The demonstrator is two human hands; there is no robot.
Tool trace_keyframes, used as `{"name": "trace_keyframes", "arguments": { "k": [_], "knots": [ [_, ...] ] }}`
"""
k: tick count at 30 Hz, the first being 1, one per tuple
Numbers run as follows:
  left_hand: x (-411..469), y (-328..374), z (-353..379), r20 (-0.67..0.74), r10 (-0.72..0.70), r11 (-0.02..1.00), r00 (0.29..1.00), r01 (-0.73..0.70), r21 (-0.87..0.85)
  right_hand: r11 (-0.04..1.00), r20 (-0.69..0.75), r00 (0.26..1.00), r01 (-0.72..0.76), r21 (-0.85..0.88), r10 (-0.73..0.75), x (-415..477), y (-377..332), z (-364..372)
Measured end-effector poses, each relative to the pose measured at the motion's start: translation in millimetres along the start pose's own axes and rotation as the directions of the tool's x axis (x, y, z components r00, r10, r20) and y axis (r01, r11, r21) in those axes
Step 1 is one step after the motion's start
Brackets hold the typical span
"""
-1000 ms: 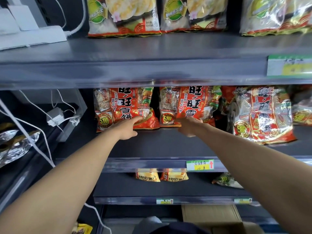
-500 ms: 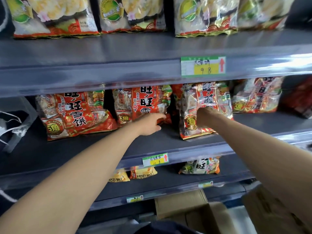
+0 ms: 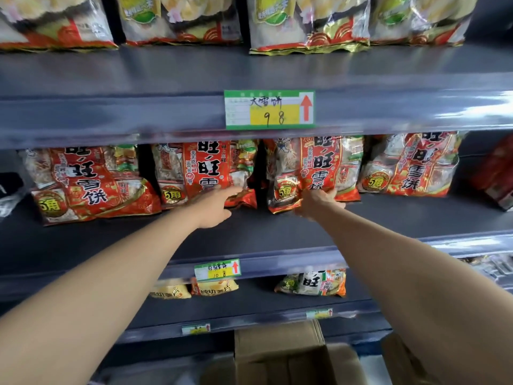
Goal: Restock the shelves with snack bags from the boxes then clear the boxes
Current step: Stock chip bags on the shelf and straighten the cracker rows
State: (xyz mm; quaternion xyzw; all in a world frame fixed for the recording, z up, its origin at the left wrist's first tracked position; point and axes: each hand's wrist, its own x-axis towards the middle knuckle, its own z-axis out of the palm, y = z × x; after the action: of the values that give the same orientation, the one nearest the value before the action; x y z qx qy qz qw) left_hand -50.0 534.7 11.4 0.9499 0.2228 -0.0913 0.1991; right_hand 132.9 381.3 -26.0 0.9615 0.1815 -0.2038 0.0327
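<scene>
Red snack bags stand in a row on the grey middle shelf (image 3: 388, 218). My left hand (image 3: 219, 208) reaches to the lower edge of the second red bag (image 3: 205, 170), fingers spread against it. The lower edge of the third red bag (image 3: 316, 165) is pinched in my right hand (image 3: 317, 202). Another red bag (image 3: 88, 184) leans at the left and one more (image 3: 408, 165) stands at the right. An open cardboard box (image 3: 277, 348) sits on the floor below the shelves.
The upper shelf (image 3: 166, 76) carries larger pale snack bags (image 3: 308, 23) and a price tag (image 3: 269, 109). The lower shelf holds yellow bags (image 3: 213, 287) and a white bag (image 3: 313, 283). A second box (image 3: 399, 357) stands at the lower right.
Both hands have moved one bag to the right along the middle shelf, and my view has swung right with them. The third bag now stands further back and straighter.
</scene>
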Motion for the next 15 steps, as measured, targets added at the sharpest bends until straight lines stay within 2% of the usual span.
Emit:
{"name": "trace_keyframes", "arguments": {
  "k": [4, 7, 11, 15],
  "knots": [
    [-6.2, -1.0, -2.7, -0.003, -0.014, 0.999, 1.000, 0.014, 0.042, 0.999, -0.017, 0.999, -0.047, 0.003, 0.047, 1.8, -5.2, 0.2],
    [-8.2, 11.3, -1.6, 0.003, 0.016, 0.999, 1.000, -0.016, 0.036, 0.998, -0.037, 0.998, 0.044, 0.035, -0.043, 8.9, -0.8, 0.3],
    [-0.9, 41.8, 7.4, 0.042, 0.103, 0.994, 0.994, -0.104, 0.021, 0.983, -0.140, 0.975, 0.181, 0.033, -0.174, -10.0, 26.4, -20.6],
    [11.7, 82.6, 20.0, 0.071, 0.159, 0.986, 0.985, -0.161, 0.034, 0.994, -0.190, 0.980, 0.072, 0.077, -0.056, -14.8, 69.9, -35.8]
  ]
}}
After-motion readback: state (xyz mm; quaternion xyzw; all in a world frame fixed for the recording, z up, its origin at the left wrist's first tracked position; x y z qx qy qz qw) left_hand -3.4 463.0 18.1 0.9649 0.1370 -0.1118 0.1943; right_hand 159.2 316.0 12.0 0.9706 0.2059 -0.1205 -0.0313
